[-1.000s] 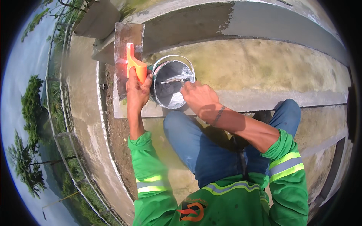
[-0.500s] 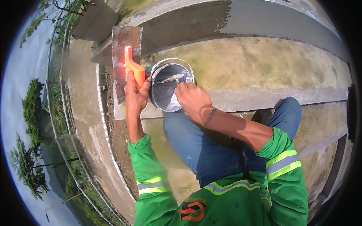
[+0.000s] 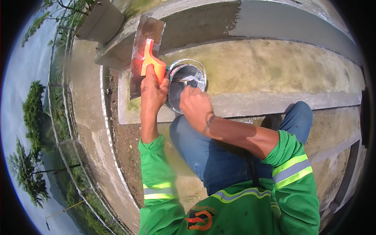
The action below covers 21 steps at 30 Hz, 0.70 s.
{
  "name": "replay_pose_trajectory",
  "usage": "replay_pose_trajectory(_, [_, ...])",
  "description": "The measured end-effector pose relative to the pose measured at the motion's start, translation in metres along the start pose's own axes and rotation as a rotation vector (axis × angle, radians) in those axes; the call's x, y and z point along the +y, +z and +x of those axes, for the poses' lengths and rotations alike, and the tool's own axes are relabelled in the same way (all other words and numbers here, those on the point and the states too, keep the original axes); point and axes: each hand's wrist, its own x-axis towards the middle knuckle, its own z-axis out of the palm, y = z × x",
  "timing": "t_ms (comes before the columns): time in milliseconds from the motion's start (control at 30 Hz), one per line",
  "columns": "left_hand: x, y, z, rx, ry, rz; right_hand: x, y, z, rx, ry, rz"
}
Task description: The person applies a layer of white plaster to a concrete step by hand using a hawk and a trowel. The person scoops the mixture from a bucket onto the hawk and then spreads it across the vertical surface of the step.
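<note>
From where I stand, the person's left hand (image 3: 154,92) is closed around the moulded orange handle of a flat, rectangular metal trowel (image 3: 154,60), whose long blade, streaked brown and grey, stands slightly aslant beyond the fingers. The right hand (image 3: 196,103) is curled tight at the near side of a round, grey-smeared bucket (image 3: 192,70), gripping a narrow, grey-coated tool (image 3: 183,81) that reaches inside; most of it is hidden by the knuckles. Dark grey paste (image 3: 175,94) shows in the bucket, and its pale, curved carrying handle (image 3: 196,60) arches past the far rim. The bucket is just beside the left hand, and I can't tell whether they touch. It stands on a stained, yellowish concrete ledge (image 3: 254,68), close to a knee in blue jeans (image 3: 196,143). The green long-sleeved shirt (image 3: 250,215) carries yellow and silver bands. Past the ledge runs a low wall (image 3: 274,23), partly coated smooth grey. Farther left are a large, tan planter (image 3: 101,22), a strip of brown soil (image 3: 127,145), a pale railing (image 3: 58,113) and leafy green trees (image 3: 34,105).
</note>
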Motion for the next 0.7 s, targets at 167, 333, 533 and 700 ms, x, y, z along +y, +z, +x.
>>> replay_pose_trajectory(167, [-0.009,0.002,-0.002,0.037,-0.009,0.039,0.017,0.004,0.009,-0.054,-0.13,0.057])
replay_pose_trajectory(333, [-0.006,0.008,-0.006,0.056,-0.089,-0.013,0.034,0.001,0.014,-0.144,-0.284,0.121])
replay_pose_trajectory(533, [-0.008,0.007,-0.012,0.101,-0.069,-0.042,0.033,-0.005,0.016,-0.204,-0.374,0.116])
replay_pose_trajectory(700, [0.01,0.008,-0.015,0.025,-0.142,-0.113,0.052,-0.015,0.013,-0.372,-0.398,0.19])
